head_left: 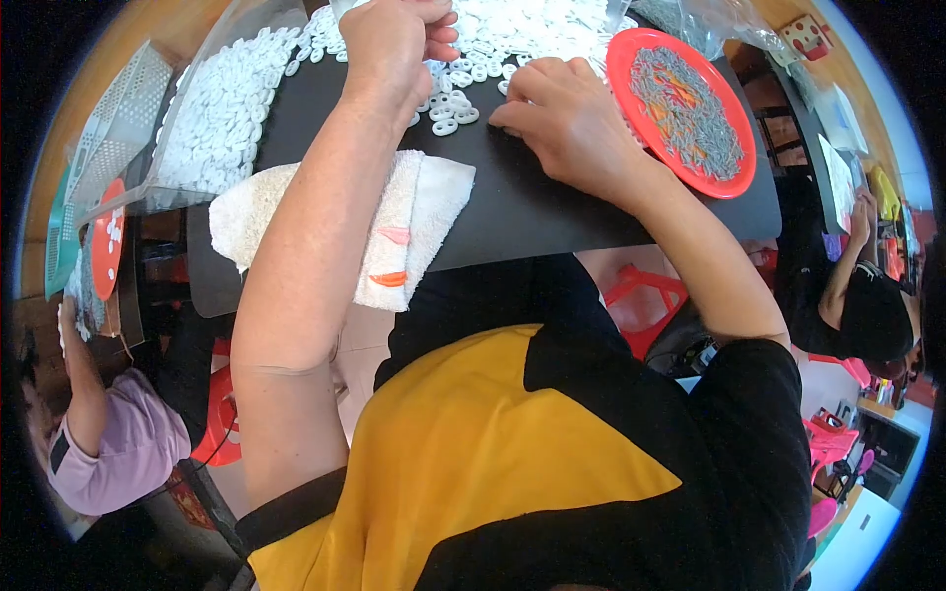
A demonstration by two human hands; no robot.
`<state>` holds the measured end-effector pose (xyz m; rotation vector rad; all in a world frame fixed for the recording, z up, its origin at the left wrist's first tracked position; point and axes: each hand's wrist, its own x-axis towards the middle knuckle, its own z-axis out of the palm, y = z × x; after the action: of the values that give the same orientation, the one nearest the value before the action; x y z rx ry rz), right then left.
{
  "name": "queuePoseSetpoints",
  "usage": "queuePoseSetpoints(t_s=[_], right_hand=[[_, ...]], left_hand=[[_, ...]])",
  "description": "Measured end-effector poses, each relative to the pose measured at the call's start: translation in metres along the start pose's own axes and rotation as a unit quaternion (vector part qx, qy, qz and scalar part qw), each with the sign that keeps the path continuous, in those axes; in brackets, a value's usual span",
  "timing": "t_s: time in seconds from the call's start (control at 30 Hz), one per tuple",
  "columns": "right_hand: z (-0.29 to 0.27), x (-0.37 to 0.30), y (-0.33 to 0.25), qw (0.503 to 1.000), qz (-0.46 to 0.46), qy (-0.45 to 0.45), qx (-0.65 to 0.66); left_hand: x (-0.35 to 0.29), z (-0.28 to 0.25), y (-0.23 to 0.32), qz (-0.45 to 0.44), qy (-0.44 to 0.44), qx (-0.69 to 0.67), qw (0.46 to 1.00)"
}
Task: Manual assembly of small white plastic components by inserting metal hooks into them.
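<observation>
My left hand (394, 44) is at the top edge of the view with its fingers curled in, over a spread of small white oval plastic pieces with holes (537, 25); whatever its fingertips hold is out of sight. Lower and to the right, my right hand (581, 128) is bent close to the dark table, thumb and fingers drawn together. I cannot make out anything between them. A small cluster of the same white pieces (451, 110) lies between the hands. Beside my right hand sits a red round tray (619, 74) full of thin grey pieces with some orange ones.
Under my left forearm lies a folded cream towel (439, 197) bearing pink and orange slips. A clear bin (163, 199) of white pieces stands at the left, near a perforated basket (123, 118). Co-workers sit on both sides. Plastic bags (724, 25) lie at the far right.
</observation>
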<state>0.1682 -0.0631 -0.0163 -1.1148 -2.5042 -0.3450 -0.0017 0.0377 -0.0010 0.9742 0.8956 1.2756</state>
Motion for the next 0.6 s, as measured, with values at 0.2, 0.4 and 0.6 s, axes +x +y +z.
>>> queuePoseSetpoints(t_s=[0.2,0.4,0.6], right_hand=[[-0.015,-0.028,-0.013,0.997,0.04,0.013,0.067],[-0.034,-0.059,-0.039,0.992,0.073,-0.004,0.099],[-0.042,-0.082,-0.056,0.99,0.065,0.016,0.128]], left_hand=[[0.0,0.0,-0.001,0.001,-0.017,0.008,1.0],[-0.005,0.004,0.003,-0.009,0.004,0.011,1.0],[-0.002,0.001,0.0,0.002,-0.008,0.02,1.0]])
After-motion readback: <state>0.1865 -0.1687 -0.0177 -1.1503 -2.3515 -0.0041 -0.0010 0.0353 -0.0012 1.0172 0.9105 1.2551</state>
